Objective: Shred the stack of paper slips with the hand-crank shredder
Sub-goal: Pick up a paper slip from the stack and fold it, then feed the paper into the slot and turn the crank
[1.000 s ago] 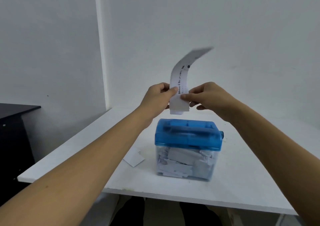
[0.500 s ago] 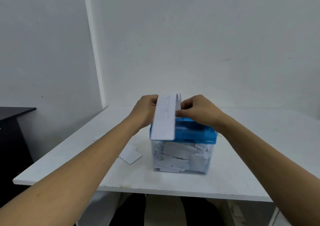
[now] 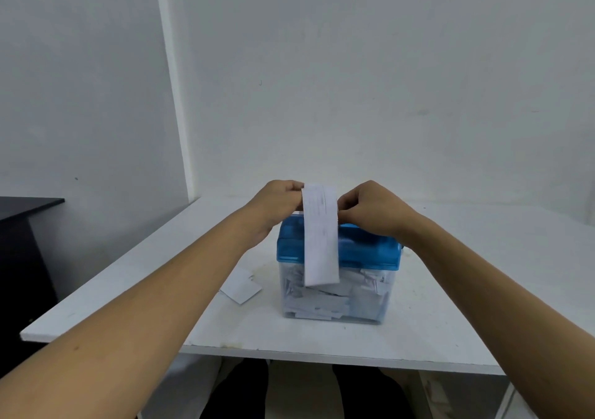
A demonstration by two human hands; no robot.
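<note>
Paper slip [image 3: 320, 235]: long, white, limp

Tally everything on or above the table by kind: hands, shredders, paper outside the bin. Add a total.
2 hands: left hand, right hand
1 shredder
1 held slip, pinched by both hands
1 loose paper patch on the table, sheet count unclear
Total: 5

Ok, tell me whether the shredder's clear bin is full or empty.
Mostly full: white paper pieces pile inside the clear bin nearly up to the blue lid.
</note>
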